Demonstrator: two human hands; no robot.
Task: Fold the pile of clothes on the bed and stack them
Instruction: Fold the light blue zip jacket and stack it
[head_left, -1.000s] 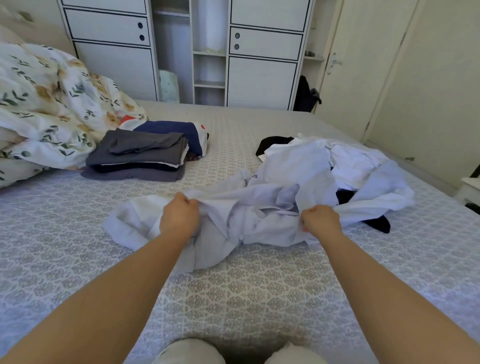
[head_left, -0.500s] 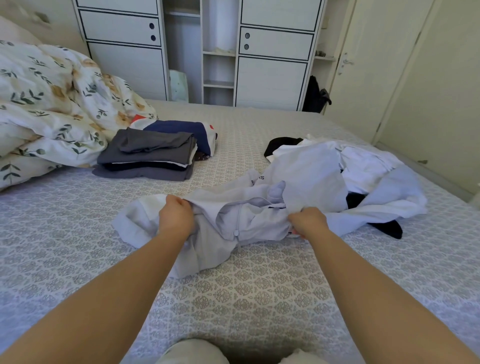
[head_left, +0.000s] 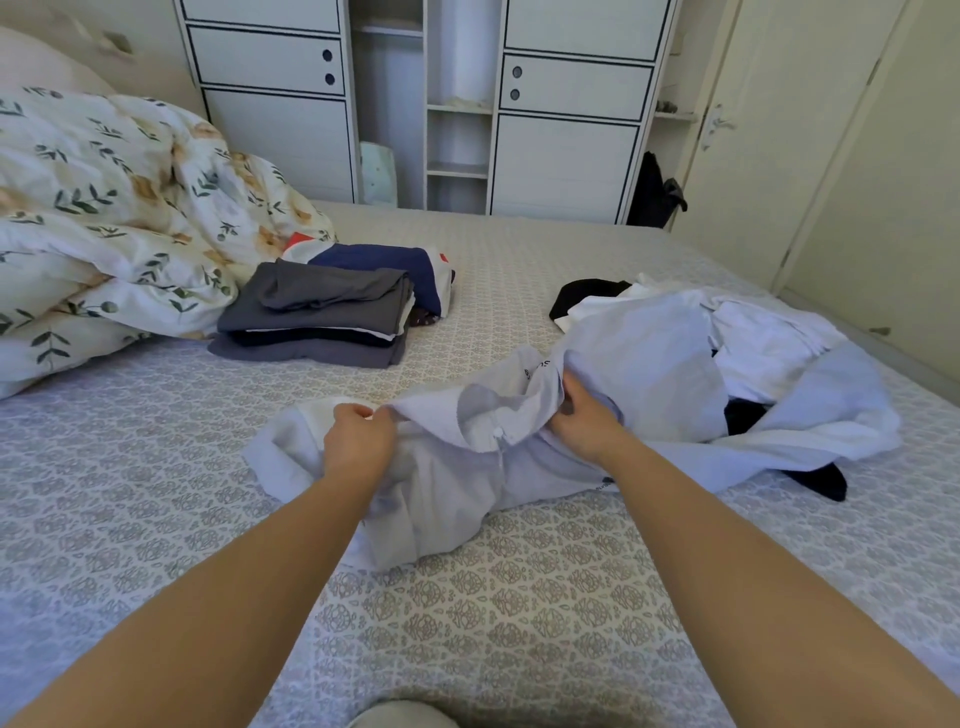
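Small dark lettering is printed on the pale blue shirt (head_left: 447, 467) just above the right hand (head_left: 584, 423), and another scrap of print shows at the shirt's lower edge near the right forearm; both are too small and creased to read.

The shirt lies crumpled on the patterned bed (head_left: 493, 613), in front of the person. The left hand (head_left: 358, 441) is closed in a fist around a bunch of the fabric at the shirt's left side. The right hand has its fingers curled into a fold near the collar, pinching the cloth there. A white button shows on the shirt between the two hands.

To the right, touching the shirt, sits the unfolded pile of clothes (head_left: 727, 353): white and pale blue garments heaped together, with black pieces poking out at the back left and at the lower right edge.

Further back on the left stands the folded stack (head_left: 317, 322), grey garments on top with a thin white layer between them, and a navy folded garment (head_left: 384, 265) with red and white edges just behind it. A floral duvet (head_left: 104, 223) is bunched up beside the stack, at the left of the bed.

Beyond the bed stands a white wardrobe (head_left: 566, 130) with dark-edged drawers and open shelves. A black bag (head_left: 652, 192) hangs or leans at its right side, next to a cream door (head_left: 753, 156).
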